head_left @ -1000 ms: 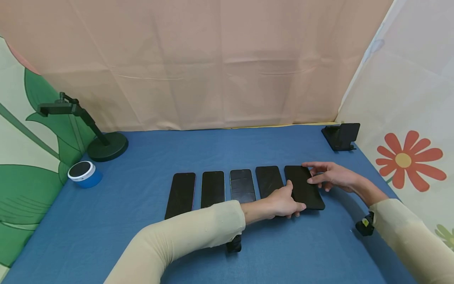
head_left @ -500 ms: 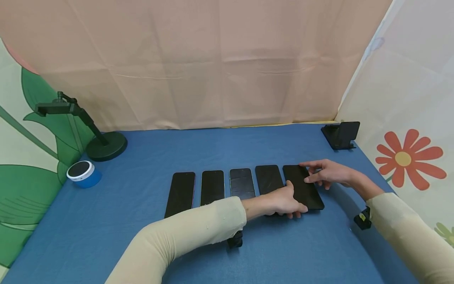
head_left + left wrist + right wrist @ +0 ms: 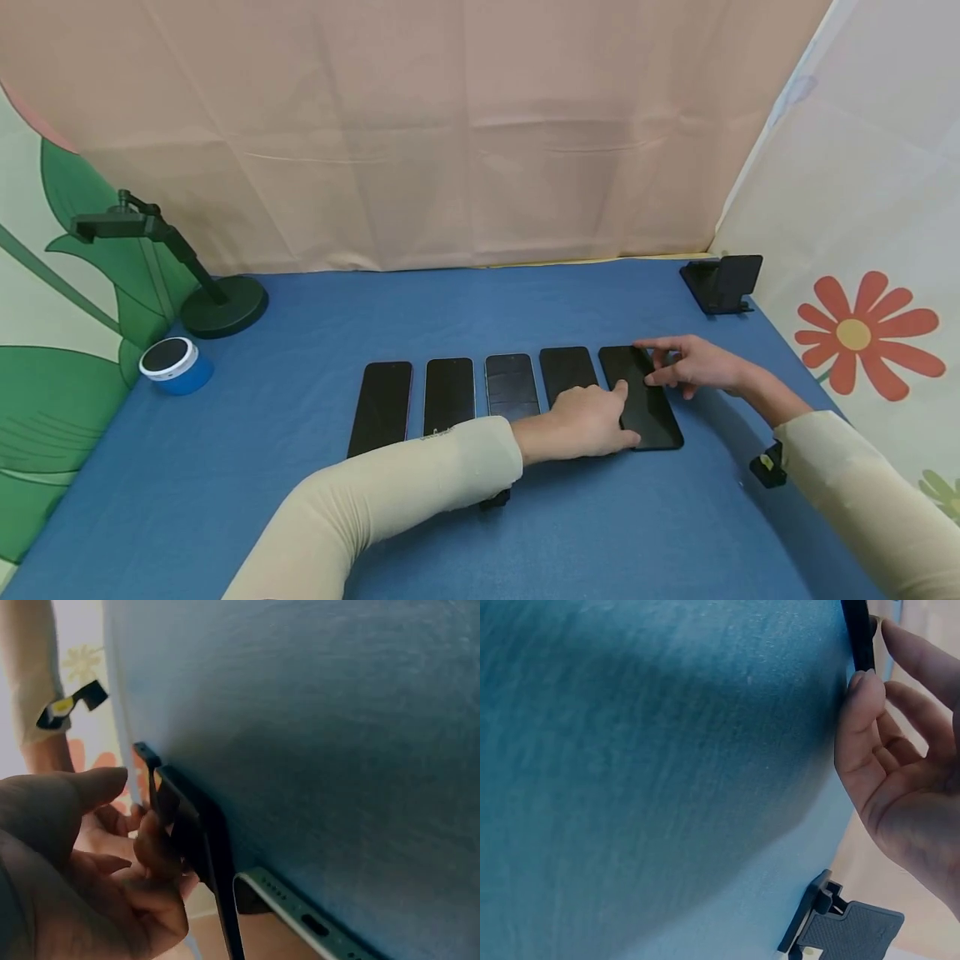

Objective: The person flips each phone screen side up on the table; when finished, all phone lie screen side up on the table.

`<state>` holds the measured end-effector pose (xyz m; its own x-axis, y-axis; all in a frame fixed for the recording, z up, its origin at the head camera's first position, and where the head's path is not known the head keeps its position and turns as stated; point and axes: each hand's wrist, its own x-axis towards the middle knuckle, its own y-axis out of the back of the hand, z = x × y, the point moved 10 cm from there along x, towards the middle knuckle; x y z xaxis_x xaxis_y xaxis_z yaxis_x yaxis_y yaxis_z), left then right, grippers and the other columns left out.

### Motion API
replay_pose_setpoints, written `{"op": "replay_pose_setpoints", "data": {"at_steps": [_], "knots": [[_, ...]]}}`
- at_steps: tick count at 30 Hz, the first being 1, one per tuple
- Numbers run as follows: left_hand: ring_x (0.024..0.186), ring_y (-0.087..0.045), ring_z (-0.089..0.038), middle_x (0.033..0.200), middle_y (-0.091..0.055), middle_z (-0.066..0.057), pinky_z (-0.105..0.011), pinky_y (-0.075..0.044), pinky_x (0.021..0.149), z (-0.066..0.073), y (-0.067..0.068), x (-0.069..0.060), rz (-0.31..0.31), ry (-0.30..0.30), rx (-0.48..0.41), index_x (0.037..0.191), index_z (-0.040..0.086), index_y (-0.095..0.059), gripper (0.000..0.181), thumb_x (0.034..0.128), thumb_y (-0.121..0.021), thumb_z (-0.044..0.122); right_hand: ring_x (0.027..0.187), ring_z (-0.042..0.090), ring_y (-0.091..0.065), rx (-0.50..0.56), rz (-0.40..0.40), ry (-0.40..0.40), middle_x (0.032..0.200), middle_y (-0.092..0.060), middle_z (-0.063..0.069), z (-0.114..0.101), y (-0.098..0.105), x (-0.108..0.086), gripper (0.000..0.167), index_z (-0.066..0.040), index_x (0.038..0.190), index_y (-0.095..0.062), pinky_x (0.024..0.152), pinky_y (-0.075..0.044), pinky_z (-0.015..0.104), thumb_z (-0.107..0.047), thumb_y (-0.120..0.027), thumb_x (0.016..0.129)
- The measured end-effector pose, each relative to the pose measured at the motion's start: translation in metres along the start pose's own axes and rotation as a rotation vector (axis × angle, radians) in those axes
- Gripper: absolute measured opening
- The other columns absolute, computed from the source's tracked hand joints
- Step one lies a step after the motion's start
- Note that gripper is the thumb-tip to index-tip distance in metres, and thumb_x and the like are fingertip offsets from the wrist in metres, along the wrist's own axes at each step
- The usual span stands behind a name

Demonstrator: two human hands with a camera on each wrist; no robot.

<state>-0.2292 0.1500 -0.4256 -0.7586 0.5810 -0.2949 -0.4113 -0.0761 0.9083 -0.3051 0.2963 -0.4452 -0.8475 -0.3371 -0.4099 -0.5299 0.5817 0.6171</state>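
Several dark smartphones lie in a row on the blue table. The rightmost is a black phone (image 3: pixel 654 412), close to both hands. My right hand (image 3: pixel 697 364) holds its upper right corner, index finger at the top edge and thumb on the side. In the right wrist view, that thumb and index finger meet the phone's edge (image 3: pixel 859 645). My left hand (image 3: pixel 585 421) is at its lower left, index finger and thumb spread apart, the other fingers bent. In the left wrist view the thumb stands clear of the phone (image 3: pixel 206 817). The left forearm partly covers the neighbouring phones (image 3: pixel 512 385).
More phones lie further left, among them the leftmost phone (image 3: pixel 381 408). A black folding stand (image 3: pixel 727 283) is at the back right. A dark green desk lamp (image 3: pixel 225 304) and a blue round container (image 3: pixel 178 367) with a white rim stand at the left.
My left hand has shifted slightly and its lower fingers have drawn in off the phone's lower edge. The right hand stays at the phone's corner; the phone is almost unmoved.
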Motion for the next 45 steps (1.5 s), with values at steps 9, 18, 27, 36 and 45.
{"op": "replay_pose_setpoints", "data": {"at_steps": [9,18,27,36,45], "knots": [[0.053,-0.055,-0.009,0.069,-0.064,0.007,-0.025,-0.044,0.048,0.008,-0.005,0.0,0.067,-0.047,0.251,0.151,0.028,-0.045,0.073,0.0914,-0.057,0.068,0.071,0.019,-0.055,0.023,-0.006,0.006,0.113,-0.052,0.015,0.001,-0.001,-0.001,0.071,-0.009,0.154,-0.038,0.058,-0.054,0.033,-0.023,-0.071,0.094],[0.051,-0.055,-0.01,0.073,-0.066,0.007,-0.025,-0.044,0.046,0.009,-0.007,0.004,0.087,-0.063,0.264,0.151,0.027,-0.045,0.073,0.0915,-0.056,0.068,0.068,0.018,-0.053,0.04,-0.015,-0.027,0.114,-0.05,0.014,0.002,-0.002,0.0,0.072,-0.008,0.155,-0.037,0.057,-0.053,0.034,-0.021,-0.071,0.093],[0.049,-0.053,-0.01,0.078,-0.069,0.007,-0.025,-0.043,0.045,0.01,-0.005,0.004,0.109,-0.08,0.283,0.151,0.026,-0.047,0.073,0.0915,-0.055,0.069,0.073,0.018,-0.053,0.053,-0.026,-0.024,0.113,-0.049,0.014,0.002,-0.002,0.002,0.071,-0.008,0.155,-0.037,0.056,-0.053,0.033,-0.021,-0.07,0.093],[0.05,-0.053,-0.01,0.076,-0.068,0.007,-0.024,-0.042,0.045,0.009,-0.005,0.004,0.123,-0.087,0.298,0.15,0.025,-0.048,0.072,0.0923,-0.054,0.068,0.075,0.018,-0.054,0.062,-0.027,-0.009,0.116,-0.049,0.015,-0.002,-0.003,0.002,0.073,-0.007,0.155,-0.036,0.057,-0.054,0.035,-0.023,-0.071,0.093],[0.062,-0.062,-0.009,0.095,-0.074,0.007,-0.024,-0.048,0.051,0.012,-0.006,0.005,0.103,-0.117,0.337,0.149,0.023,-0.049,0.072,0.0937,-0.052,0.068,0.075,0.019,-0.053,0.052,-0.04,-0.026,0.11,-0.05,0.014,0.0,-0.003,0.004,0.071,-0.008,0.154,-0.037,0.056,-0.054,0.034,-0.021,-0.071,0.093]]}}
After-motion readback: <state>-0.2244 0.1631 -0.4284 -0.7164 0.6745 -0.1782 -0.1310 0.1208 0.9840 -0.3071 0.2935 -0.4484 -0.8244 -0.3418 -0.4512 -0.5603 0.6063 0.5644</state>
